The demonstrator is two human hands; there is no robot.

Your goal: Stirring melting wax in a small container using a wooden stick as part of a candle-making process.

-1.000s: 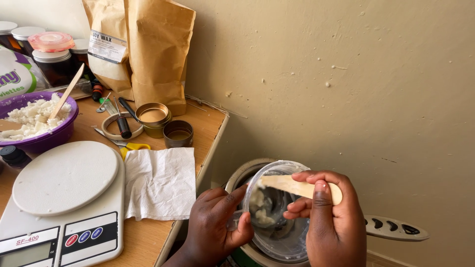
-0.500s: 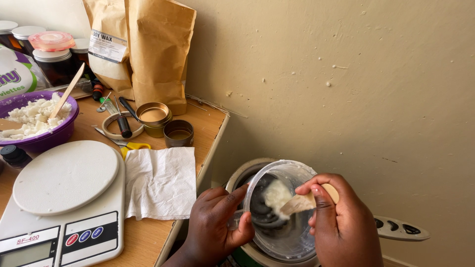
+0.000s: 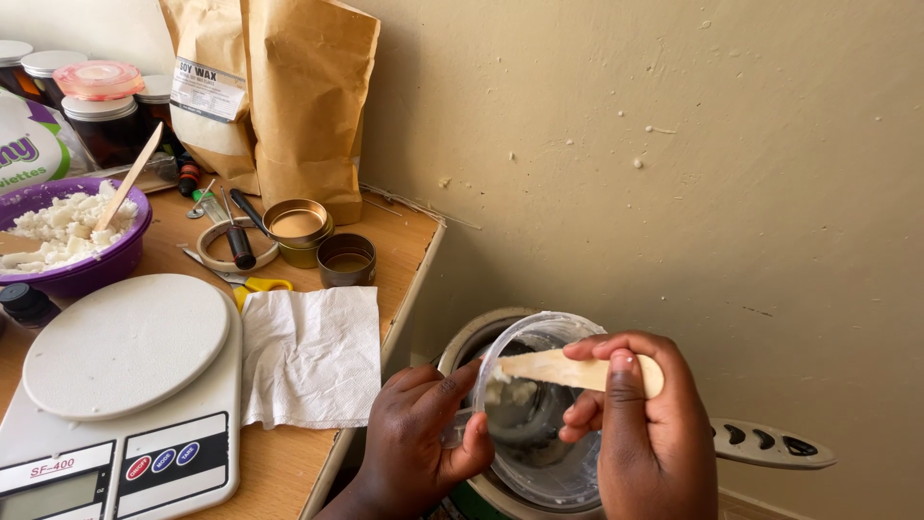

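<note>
Head view shows the clear plastic cup [image 3: 539, 424] tilted on its side over the round pot [image 3: 472, 339] that stands low beside the table, its mouth turned toward the pot. My left hand [image 3: 423, 433] is closed around the cup's side and rim, and my right hand [image 3: 640, 424] is clenched on the flat wooden stick [image 3: 568, 370], whose tip lies against the inner wall near some white wax bits [image 3: 500, 387] that cling there. To do this scraping well, I judge that I should keep the cup steady and low over the pot, press the flat face of the stick along the wall, and draw the bits toward the mouth so they fall inside and not on the floor. The grip must stay gentle, because thin plastic can bend or crack.

The wooden table [image 3: 404, 241] carries a white paper napkin [image 3: 313, 356] just beside its edge, a white kitchen scale [image 3: 125, 385], and a purple bowl [image 3: 77, 265] with white flakes and another stick in it. Behind are two small metal tins [image 3: 322, 241], yellow-handled scissors [image 3: 252, 284], two brown paper bags [image 3: 289, 96] and dark jars [image 3: 96, 116]. A beige wall [image 3: 674, 144] with small marks stands behind, and a white power strip [image 3: 770, 445] lies low on the right.
</note>
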